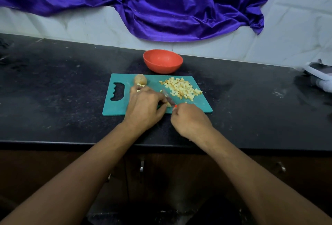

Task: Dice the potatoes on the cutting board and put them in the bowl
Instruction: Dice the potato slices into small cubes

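Right hand (pixel 190 122) grips knife (pixel 169 99), left hand (pixel 143 106) pinches potato piece (pixel 168 105) beside diced pile (pixel 181 88).

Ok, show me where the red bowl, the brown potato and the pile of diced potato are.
red bowl (pixel 163 67): head view, on its outer front wall.
brown potato (pixel 140 79): head view, middle of its skin.
pile of diced potato (pixel 181 88): head view, centre of the heap.

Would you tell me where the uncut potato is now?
Head view: the uncut potato sits on the cutting board, at its far edge, left of the diced pile and just beyond the left hand.
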The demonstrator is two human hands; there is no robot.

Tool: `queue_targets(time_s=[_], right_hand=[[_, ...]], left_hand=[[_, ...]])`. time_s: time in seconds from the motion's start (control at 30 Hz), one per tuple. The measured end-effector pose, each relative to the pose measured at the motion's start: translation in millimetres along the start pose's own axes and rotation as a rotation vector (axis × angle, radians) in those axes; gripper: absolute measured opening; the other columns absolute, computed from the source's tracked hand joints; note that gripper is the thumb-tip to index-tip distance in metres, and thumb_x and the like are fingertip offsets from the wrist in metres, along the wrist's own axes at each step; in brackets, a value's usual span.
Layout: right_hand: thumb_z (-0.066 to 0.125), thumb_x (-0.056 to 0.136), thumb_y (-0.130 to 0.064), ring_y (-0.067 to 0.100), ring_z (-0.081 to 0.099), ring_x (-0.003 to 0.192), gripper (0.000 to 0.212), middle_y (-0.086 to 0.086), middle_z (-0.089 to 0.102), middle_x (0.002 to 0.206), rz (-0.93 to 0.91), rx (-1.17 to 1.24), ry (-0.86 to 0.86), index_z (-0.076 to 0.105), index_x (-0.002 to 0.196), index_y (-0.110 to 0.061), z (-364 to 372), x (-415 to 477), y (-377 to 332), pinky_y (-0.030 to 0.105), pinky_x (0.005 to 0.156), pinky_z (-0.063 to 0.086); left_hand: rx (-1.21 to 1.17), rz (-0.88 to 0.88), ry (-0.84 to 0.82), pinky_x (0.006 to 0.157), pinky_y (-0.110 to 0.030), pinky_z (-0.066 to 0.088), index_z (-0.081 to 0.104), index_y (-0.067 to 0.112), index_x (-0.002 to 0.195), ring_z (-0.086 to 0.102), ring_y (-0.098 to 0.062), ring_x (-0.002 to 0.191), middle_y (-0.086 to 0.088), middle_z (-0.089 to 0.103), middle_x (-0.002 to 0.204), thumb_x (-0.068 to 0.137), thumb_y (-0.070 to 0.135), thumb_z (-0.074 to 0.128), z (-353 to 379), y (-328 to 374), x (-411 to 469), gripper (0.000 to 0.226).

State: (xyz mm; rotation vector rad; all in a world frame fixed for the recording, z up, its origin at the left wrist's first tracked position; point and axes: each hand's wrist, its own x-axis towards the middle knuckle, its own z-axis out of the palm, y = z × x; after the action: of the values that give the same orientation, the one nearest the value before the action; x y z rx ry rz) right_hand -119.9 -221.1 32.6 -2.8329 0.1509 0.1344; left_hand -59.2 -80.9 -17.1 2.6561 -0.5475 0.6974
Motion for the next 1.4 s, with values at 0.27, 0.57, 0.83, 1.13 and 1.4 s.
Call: queue_targets(time_s=[0.27, 0.57, 0.83, 1.13, 1.4], right_hand=[[0.048, 0.103, -0.032, 0.022, 0.058, 0.090, 0.025, 0.002, 0.057, 0.097, -0.028, -0.071, -0.021, 0.063, 0.115, -0.016, -6.8, 3.5, -8.2, 0.037, 0.072, 0.046], [0.047, 0.105, -0.036, 0.022, 0.056, 0.083, 0.031, 0.005, 0.063, 0.101, -0.068, -0.259, 0.028, 0.061, 0.121, -0.014, 8.6, -16.1, 1.3, 0.038, 0.066, 0.044], [0.034, 0.109, -0.041, 0.022, 0.071, 0.055, 0.036, 0.006, 0.068, 0.085, 0.052, 0.134, -0.078, 0.059, 0.105, -0.016, -10.0, -5.6, 15.8, 0.031, 0.054, 0.058], [0.046, 0.106, -0.036, 0.018, 0.060, 0.082, 0.024, 0.000, 0.060, 0.087, -0.041, -0.067, -0.016, 0.061, 0.098, -0.018, -4.9, -3.1, -3.2, 0.036, 0.068, 0.048], [0.048, 0.105, -0.031, 0.023, 0.058, 0.091, 0.029, 0.006, 0.061, 0.108, -0.055, -0.245, 0.024, 0.059, 0.125, -0.014, 4.7, -6.2, -14.8, 0.036, 0.067, 0.042]], left_hand=[[0.003, 0.014, 0.009, 0.099, -0.047, 0.038, 0.077, 0.032, 0.097, 0.061, -0.014, 0.102, 0.012, 0.074, 0.094, 0.089, 0.041, 0.070, -0.2, 0.8, -0.2, 0.013], [-0.003, 0.007, 0.003, 0.096, -0.047, 0.038, 0.078, 0.033, 0.100, 0.061, -0.012, 0.104, 0.014, 0.075, 0.097, 0.092, 0.048, 0.064, -0.5, 0.0, 0.1, 0.022], [-0.042, -0.008, -0.018, 0.101, -0.041, 0.034, 0.077, 0.034, 0.107, 0.060, -0.011, 0.110, 0.014, 0.074, 0.105, 0.090, 0.042, 0.068, -4.2, -1.2, -3.2, 0.021], [-0.060, -0.036, 0.002, 0.100, -0.039, 0.034, 0.077, 0.032, 0.099, 0.060, -0.010, 0.106, 0.013, 0.074, 0.099, 0.089, 0.039, 0.070, -4.3, -0.8, -3.3, 0.013], [-0.042, -0.017, 0.009, 0.101, -0.041, 0.036, 0.079, 0.031, 0.095, 0.061, -0.012, 0.104, 0.012, 0.074, 0.096, 0.089, 0.039, 0.070, -1.6, -3.0, -3.7, 0.013]])
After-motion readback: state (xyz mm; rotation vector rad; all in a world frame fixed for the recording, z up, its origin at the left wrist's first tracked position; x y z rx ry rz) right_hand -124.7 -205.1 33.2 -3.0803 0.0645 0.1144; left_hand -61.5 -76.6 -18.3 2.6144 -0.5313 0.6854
